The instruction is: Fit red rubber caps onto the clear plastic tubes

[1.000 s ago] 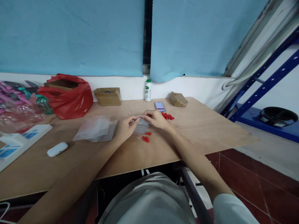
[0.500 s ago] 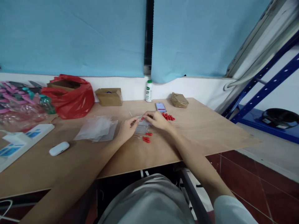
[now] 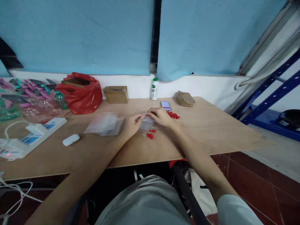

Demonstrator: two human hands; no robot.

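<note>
My left hand (image 3: 131,123) and my right hand (image 3: 161,116) meet over a small bundle of thin clear tubes (image 3: 145,125) lying on the wooden table (image 3: 211,131). Both hands pinch one thin tube between their fingertips, with a small red cap at the right hand's fingers. Two tubes with red caps (image 3: 150,135) lie just in front of the bundle. A small pile of loose red caps (image 3: 173,115) sits right of my right hand.
Clear plastic bags (image 3: 104,123) lie left of my hands. Further left are a white case (image 3: 71,139), a white power strip (image 3: 35,133) and a red bag (image 3: 82,94). At the back stand a cardboard box (image 3: 116,94), a bottle (image 3: 154,89), a phone (image 3: 166,105) and a brown packet (image 3: 185,98).
The view has turned a little to the left, so everything sits further right in the picture. My hands stay together over the tubes with hardly any movement.
</note>
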